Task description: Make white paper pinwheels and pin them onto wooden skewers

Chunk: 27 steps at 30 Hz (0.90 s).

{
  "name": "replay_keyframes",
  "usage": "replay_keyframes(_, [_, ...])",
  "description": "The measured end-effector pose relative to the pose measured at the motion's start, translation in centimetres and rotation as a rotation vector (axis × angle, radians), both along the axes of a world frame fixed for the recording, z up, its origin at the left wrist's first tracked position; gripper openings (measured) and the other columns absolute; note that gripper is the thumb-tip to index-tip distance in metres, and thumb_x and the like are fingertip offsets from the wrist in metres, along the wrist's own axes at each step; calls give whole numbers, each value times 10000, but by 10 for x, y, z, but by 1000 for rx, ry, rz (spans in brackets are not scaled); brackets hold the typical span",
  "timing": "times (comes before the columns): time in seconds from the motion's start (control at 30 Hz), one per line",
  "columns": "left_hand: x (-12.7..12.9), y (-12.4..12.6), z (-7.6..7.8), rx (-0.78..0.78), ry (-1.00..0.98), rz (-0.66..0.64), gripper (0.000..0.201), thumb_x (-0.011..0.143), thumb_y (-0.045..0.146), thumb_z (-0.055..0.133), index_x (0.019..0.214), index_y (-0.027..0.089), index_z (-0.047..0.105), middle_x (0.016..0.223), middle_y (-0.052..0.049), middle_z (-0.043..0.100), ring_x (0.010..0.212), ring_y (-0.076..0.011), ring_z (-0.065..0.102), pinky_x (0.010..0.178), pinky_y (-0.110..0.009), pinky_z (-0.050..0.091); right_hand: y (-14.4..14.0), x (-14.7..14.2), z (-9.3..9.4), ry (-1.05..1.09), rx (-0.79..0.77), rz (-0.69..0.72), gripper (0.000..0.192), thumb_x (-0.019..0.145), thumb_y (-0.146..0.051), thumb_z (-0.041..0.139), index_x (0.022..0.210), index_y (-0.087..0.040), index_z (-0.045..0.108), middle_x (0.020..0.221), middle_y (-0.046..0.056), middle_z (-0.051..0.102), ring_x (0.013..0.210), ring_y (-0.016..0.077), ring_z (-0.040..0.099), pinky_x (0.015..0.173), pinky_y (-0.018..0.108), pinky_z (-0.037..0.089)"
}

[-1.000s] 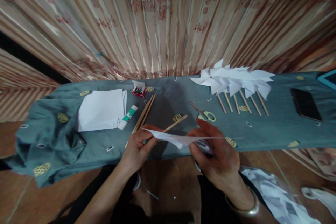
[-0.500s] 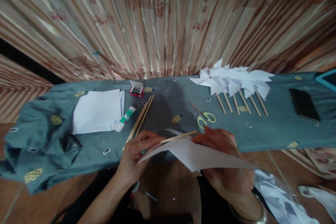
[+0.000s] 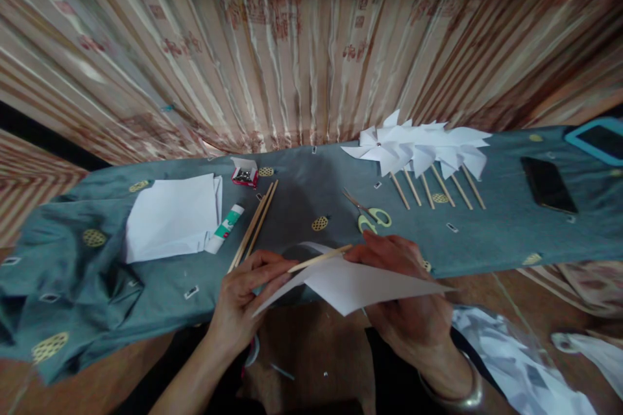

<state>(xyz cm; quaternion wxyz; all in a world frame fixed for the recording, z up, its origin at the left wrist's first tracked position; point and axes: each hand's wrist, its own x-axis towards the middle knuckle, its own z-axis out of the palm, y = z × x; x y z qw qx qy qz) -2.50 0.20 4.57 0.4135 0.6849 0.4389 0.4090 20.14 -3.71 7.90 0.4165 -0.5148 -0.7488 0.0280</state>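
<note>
Showing, in the head view, the left hand clamped on a wooden stick and white paper, the right hand seemingly closed on the paper near the stick's tip, by the near edge of the surface. Since a second ago the sheet has turned from edge-on to broad (its underside is hidden), suggesting stick and paper are being aligned.

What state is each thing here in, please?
Wooden stick: held in the left hand
Held paper: bent, partly covering the right hand
Red box: open, metal pieces inside
Scissors: lying, handles spread apart
Glue stick: lying on its side
Pinwheels: folded, overlapping
Phone: lying flat, screen dark
Paper stack: loosely piled
Loose sticks: lying together
Blue device: screen dark
</note>
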Motion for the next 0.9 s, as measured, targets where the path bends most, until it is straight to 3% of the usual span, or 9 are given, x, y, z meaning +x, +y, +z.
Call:
replay_keyframes(0.27, [0, -2, -2, 10, 20, -9, 172, 854, 263, 670, 971, 283, 795, 795, -63, 725, 716, -162, 683, 597, -225, 543, 0, -1, 3, 23, -31, -39, 475, 863, -124, 538, 1318, -256, 493, 903, 33, 762, 908, 250, 726, 822, 410, 570])
replay_keyframes(0.47, [1, -3, 6, 78, 22, -3, 182, 846, 221, 672, 965, 284, 795, 763, -53, 729, 669, -147, 685, 551, -198, 533, -1, -3, -1, 109, -59, -137, 457, 877, -231, 591, 1324, -275, 509, 932, 45, 774, 845, 248, 743, 684, 362, 581])
replay_keyframes(0.67, [2, -6, 12, 230, 82, -10, 245, 858, 146, 629, 1007, 262, 786, 772, -41, 728, 672, -125, 688, 576, -165, 529, 3, -7, -6, 503, -333, -193, 380, 807, -207, 667, 1177, -275, 612, 873, -12, 776, 758, 174, 743, 673, 272, 598])
replay_keyframes(0.9, [8, -10, 2, 318, 155, 1, 258, 850, 91, 619, 999, 227, 780, 801, -32, 721, 712, -116, 695, 644, -160, 547, 16, -8, -20, 838, -543, -213, 389, 728, -305, 752, 1094, -245, 634, 839, 5, 759, 660, 164, 691, 580, 267, 555])
